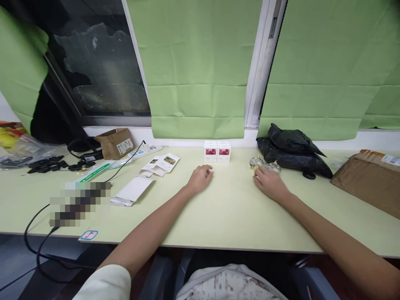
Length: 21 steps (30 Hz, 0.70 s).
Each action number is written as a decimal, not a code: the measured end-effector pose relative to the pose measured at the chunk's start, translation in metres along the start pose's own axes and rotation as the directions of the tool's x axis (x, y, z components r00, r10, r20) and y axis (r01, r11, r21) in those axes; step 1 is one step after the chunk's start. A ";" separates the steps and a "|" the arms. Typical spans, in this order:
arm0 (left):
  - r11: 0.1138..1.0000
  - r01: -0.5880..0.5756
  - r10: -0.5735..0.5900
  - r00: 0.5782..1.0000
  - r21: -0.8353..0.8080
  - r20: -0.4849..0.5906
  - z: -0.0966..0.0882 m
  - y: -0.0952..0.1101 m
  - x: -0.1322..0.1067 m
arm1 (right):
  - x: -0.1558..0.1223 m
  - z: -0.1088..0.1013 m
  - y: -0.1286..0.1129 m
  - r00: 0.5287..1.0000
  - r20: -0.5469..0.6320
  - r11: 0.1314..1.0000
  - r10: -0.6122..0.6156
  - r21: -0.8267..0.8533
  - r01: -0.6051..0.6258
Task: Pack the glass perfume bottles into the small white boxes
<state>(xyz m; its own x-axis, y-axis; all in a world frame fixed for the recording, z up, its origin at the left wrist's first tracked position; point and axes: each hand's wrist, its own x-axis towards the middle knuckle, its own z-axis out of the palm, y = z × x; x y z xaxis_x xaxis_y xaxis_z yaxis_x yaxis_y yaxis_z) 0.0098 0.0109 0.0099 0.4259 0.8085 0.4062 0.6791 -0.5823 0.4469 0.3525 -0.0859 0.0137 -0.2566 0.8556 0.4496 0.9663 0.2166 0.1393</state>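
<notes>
My left hand (pixel 200 177) rests palm down on the pale green table (pixel 218 212), fingers loosely curled and empty, a short way in front of two small white boxes with pink labels (pixel 217 151). My right hand (pixel 269 183) lies flat on the table, fingertips touching two small clear glass bottles with gold caps (pixel 265 165). It holds nothing.
A black plastic bag (pixel 292 150) lies behind the bottles, a brown cardboard parcel (pixel 368 177) at the far right. To the left are flat white cartons and leaflets (pixel 146 177), a small brown box (pixel 115 143), black cables (pixel 46 237) and black clips. Green blinds cover the window.
</notes>
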 end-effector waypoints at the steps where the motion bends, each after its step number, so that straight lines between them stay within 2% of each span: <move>1: 1.000 0.006 -0.006 1.000 0.006 -0.011 0.000 -0.002 0.001 | 0.007 -0.001 -0.009 0.996 0.054 0.995 -0.075 0.068 0.071; 3: 1.000 0.029 -0.029 0.999 0.008 -0.036 0.000 -0.008 0.003 | 0.024 0.002 -0.027 0.983 0.124 0.975 -0.133 0.197 0.107; 5: 0.998 0.067 -0.067 0.996 0.002 -0.057 0.000 -0.014 0.005 | 0.045 0.010 -0.043 0.987 0.133 0.947 -0.085 0.319 0.038; 7: 0.995 0.105 -0.105 0.992 -0.003 -0.072 0.000 -0.019 0.006 | 0.068 0.022 -0.054 0.993 0.080 0.891 0.081 0.441 -0.108; 9: 0.992 0.128 -0.128 0.988 -0.003 -0.085 0.000 -0.024 0.008 | 0.090 0.033 -0.061 0.949 -0.021 0.803 0.314 0.539 -0.254; 11: 0.989 0.145 -0.145 0.985 -0.007 -0.091 0.000 -0.028 0.010 | 0.110 0.041 -0.064 0.887 -0.129 0.752 0.444 0.591 -0.291; 12: 0.988 0.151 -0.151 0.984 -0.010 -0.093 0.000 -0.029 0.011 | 0.118 0.042 -0.065 0.874 -0.175 0.760 0.452 0.589 -0.275; 15: 0.986 0.162 -0.164 0.982 -0.021 -0.095 0.001 -0.030 0.013 | 0.136 0.044 -0.066 0.892 -0.286 0.850 0.350 0.498 -0.174; 19: 0.986 0.165 -0.167 0.982 -0.031 -0.093 0.002 -0.029 0.014 | 0.148 0.049 -0.070 0.939 -0.303 0.943 0.166 0.327 -0.061; 21: 0.985 0.167 -0.169 0.981 -0.032 -0.093 0.002 -0.028 0.014 | 0.152 0.054 -0.072 0.946 -0.315 0.969 0.073 0.248 0.008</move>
<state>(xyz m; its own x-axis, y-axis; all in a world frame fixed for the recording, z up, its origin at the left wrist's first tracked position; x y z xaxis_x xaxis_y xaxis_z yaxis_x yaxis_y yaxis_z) -0.0020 0.0383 0.0010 0.2473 0.8839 0.3970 0.7213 -0.4415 0.5336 0.2451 0.0538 0.0247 -0.1790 0.6772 0.7137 0.9394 0.3333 -0.0807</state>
